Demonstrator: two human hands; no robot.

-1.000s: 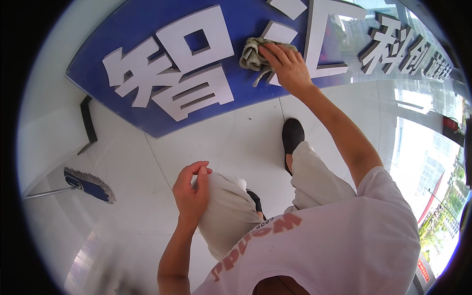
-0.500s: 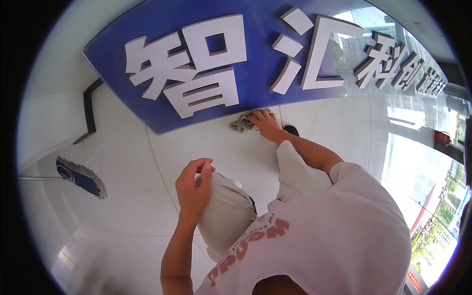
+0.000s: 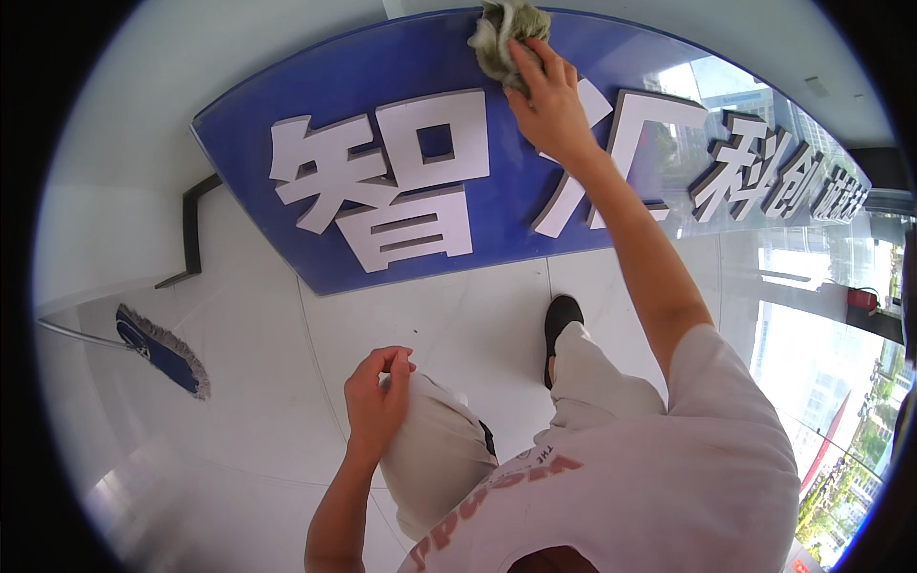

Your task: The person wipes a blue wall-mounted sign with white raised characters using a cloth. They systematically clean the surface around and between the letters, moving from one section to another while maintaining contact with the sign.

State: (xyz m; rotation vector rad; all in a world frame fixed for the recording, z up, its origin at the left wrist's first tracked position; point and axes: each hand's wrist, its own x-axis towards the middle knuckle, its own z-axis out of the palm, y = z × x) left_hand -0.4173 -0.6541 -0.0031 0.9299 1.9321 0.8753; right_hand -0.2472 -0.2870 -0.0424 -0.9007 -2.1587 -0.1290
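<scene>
My right hand (image 3: 554, 105) reaches up to the top edge of a glossy blue sign panel (image 3: 315, 81) and grips a crumpled grey-green rag (image 3: 501, 43) against it. The rag bunches ahead of my fingers and overlaps the upper rim. Large raised white characters (image 3: 432, 138) stand out from the panel's face, below and beside the rag. Near my bent knee, my left hand (image 3: 377, 396) is loosely closed, thumb against curled fingers, with nothing visible in it.
A blue dust mop (image 3: 162, 353) with a grey fringe and metal handle lies on the pale tiled floor (image 3: 363, 325) at left. Behind the sign's left end is a black angled bracket (image 3: 194, 229). Far right, a red object (image 3: 862, 299) sits near tall windows.
My right hand has lifted the rag from below the sign's lower edge up to its top edge. My left hand stays by the knee. The view has tilted slightly.
</scene>
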